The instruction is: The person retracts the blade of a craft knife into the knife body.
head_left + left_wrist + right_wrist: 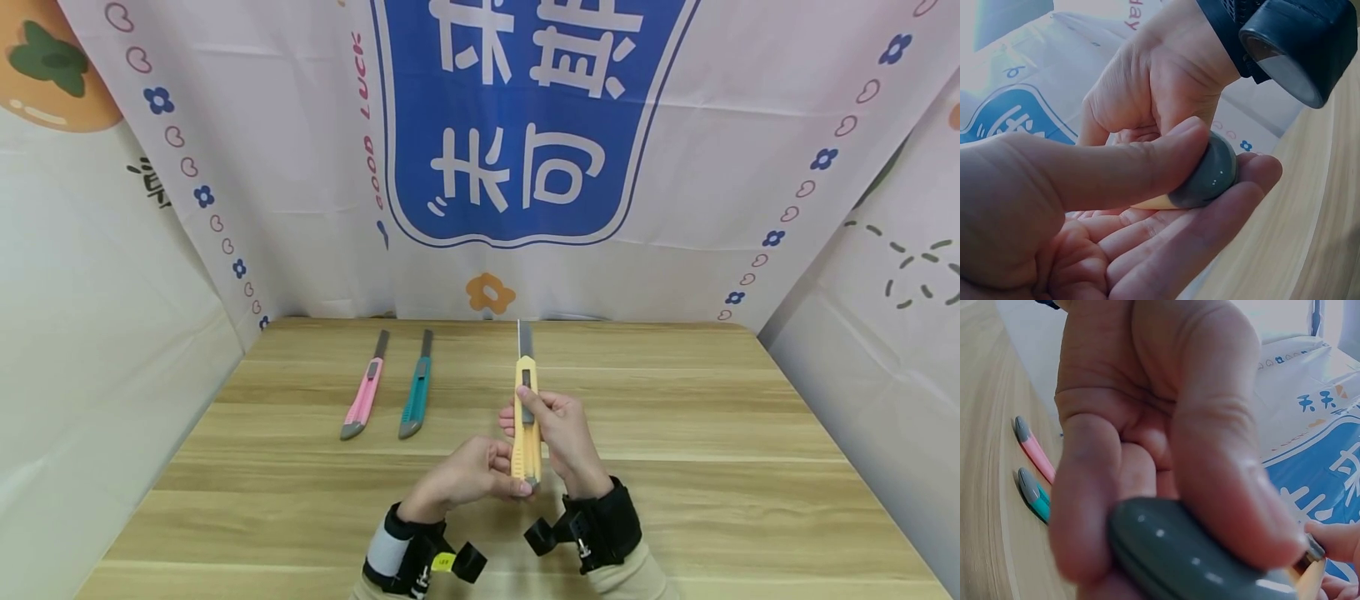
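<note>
Yellow knife [519, 450] below and right of frame centre, blade [527, 340] pointing up: my left hand [474, 473] pinches its butt, my right hand [567, 435] grips the body, thumb at the slider [528, 414]; steady pressure, fingers behind the blade, advisable.

Head view evenly bright; wrist views dimmer, each with glare toward one upper corner; highlights dot the knife [1169, 547]

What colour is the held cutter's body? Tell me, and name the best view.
Yellow; the held cutter's body shows best in the head view.
</note>
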Motion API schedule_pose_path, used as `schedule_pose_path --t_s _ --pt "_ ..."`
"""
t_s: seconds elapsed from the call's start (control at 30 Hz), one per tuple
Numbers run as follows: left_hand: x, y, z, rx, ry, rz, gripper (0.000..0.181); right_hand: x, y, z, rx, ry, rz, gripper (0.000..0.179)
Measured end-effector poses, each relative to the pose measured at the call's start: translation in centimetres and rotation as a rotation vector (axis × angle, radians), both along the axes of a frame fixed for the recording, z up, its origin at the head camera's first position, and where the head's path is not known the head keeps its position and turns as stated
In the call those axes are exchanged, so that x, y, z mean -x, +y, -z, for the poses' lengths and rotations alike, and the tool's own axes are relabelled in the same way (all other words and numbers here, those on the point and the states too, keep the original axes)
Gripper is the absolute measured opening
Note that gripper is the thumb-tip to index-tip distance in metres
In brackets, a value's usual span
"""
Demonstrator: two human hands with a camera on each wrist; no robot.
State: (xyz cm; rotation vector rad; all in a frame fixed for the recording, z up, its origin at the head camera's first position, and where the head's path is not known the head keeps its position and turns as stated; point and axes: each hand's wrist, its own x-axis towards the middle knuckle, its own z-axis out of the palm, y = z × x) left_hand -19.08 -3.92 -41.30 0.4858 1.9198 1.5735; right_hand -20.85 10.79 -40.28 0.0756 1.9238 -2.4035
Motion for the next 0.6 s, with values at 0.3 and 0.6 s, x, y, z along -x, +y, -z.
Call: schedule_pose_path --t_s 0.3,0.6 --pt "0.04 -0.01 0.06 -0.029 0.003 -0.03 0.026 0.25 -0.02 0.19 -0.028 -0.062 0.019 0.048" --pt "0.06 0.21 0.09 -0.029 0.001 -0.06 0.027 0.26 0.14 0.0 -0.052 -0.085 0.016 0.051"
